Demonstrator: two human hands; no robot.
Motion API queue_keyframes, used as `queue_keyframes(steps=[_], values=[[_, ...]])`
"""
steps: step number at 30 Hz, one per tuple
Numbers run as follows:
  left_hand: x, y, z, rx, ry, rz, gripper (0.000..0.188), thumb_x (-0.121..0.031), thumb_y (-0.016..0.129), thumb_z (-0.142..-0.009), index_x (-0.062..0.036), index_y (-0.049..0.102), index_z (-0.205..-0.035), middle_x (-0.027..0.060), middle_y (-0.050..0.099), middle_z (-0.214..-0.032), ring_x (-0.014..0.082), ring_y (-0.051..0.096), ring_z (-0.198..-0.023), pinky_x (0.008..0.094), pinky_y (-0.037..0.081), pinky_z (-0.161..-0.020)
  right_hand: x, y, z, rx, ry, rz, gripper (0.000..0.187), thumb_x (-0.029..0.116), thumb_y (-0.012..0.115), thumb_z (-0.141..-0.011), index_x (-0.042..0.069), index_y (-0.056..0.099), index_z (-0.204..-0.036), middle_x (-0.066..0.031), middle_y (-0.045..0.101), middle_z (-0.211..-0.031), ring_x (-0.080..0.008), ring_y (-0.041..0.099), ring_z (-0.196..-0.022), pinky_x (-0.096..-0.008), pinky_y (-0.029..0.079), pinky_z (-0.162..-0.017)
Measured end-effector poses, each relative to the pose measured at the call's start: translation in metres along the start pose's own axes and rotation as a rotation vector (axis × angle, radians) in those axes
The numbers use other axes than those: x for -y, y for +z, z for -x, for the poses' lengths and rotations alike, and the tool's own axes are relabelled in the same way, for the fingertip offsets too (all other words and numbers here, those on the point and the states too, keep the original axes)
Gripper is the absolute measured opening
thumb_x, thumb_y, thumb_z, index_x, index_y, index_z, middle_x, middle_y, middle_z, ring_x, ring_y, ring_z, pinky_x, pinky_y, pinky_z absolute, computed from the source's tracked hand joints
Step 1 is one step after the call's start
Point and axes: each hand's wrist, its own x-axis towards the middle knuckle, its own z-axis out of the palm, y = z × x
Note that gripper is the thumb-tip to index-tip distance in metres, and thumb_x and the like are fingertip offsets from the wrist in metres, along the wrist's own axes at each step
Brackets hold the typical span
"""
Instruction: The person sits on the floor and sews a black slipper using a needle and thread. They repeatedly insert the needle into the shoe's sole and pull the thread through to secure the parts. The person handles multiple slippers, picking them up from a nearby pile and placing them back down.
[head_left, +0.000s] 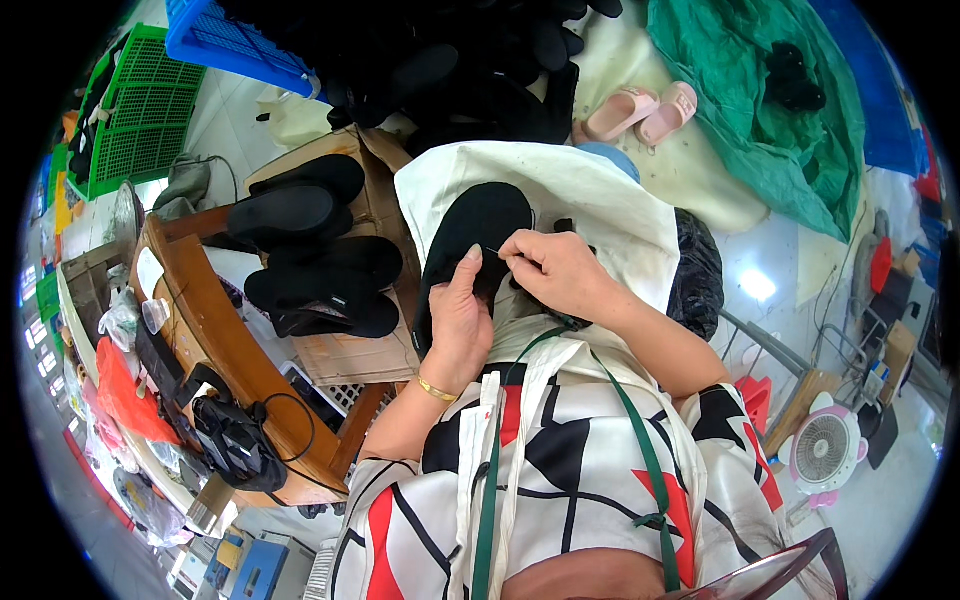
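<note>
Left hand: I see my left hand [458, 325] closed around the near edge of a black shoe sole [470, 240], thumb up against its face, fingers wrapped behind it.
Right hand: my right hand [556, 272] is pinched shut, fingertips [512, 256] together on a thin needle or thread, too fine for me to tell which, touching the sole.
Black shoe sole: held between both hands, tilted, its toe pointing away from me, over a white cloth [600, 205] that lies beneath the hands.
Left of the left hand: a stack of black soles [315, 250] on a cardboard box [350, 355], just beside a wooden table [225, 340].
Beyond the hands: a pile of dark soles [480, 60] and a pair of pink slippers [640, 112] on the floor.
</note>
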Motion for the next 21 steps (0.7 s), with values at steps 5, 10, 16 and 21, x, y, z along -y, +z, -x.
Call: queue_keyframes(steps=[5,10,16,21], values=[[-0.002,0.003,0.000,-0.047,-0.026,0.026,0.020,-0.011,0.075,-0.088,-0.0032,0.067,-0.105,0.0029,0.069,-0.103,0.0119,0.064,-0.093,0.0291,0.051,-0.085,0.000,0.000,0.000,0.000,-0.012,0.008,0.013,0.014,0.060,-0.084,0.005,0.066,-0.092,-0.0182,0.066,-0.076,-0.0382,0.065,-0.069,-0.0438,0.051,-0.062],[-0.001,-0.001,0.001,-0.020,-0.017,-0.001,0.023,-0.015,0.071,-0.091,-0.0023,0.066,-0.109,0.0062,0.068,-0.111,0.0160,0.063,-0.101,0.0343,0.047,-0.097,0.001,-0.002,-0.001,0.033,-0.019,0.037,0.017,0.012,0.060,-0.085,0.001,0.066,-0.097,-0.0172,0.066,-0.075,-0.0297,0.066,-0.065,-0.0347,0.052,-0.062],[-0.003,0.004,0.007,-0.015,-0.041,-0.014,0.025,-0.015,0.071,-0.091,-0.0020,0.065,-0.112,0.0056,0.068,-0.112,0.0151,0.062,-0.104,0.0349,0.046,-0.098,0.005,-0.005,-0.006,0.061,0.038,-0.040,0.013,0.013,0.062,-0.082,0.003,0.065,-0.089,-0.0166,0.064,-0.071,-0.0349,0.063,-0.062,-0.0398,0.050,-0.061],[-0.006,0.008,0.012,0.018,-0.026,-0.040,0.027,-0.015,0.071,-0.091,-0.0025,0.065,-0.114,0.0050,0.068,-0.114,0.0152,0.062,-0.105,0.0347,0.046,-0.098,0.003,-0.003,-0.006,0.132,0.153,-0.202,0.013,0.014,0.061,-0.087,0.002,0.062,-0.091,-0.0148,0.063,-0.070,-0.0285,0.060,-0.060,-0.0354,0.048,-0.060]])
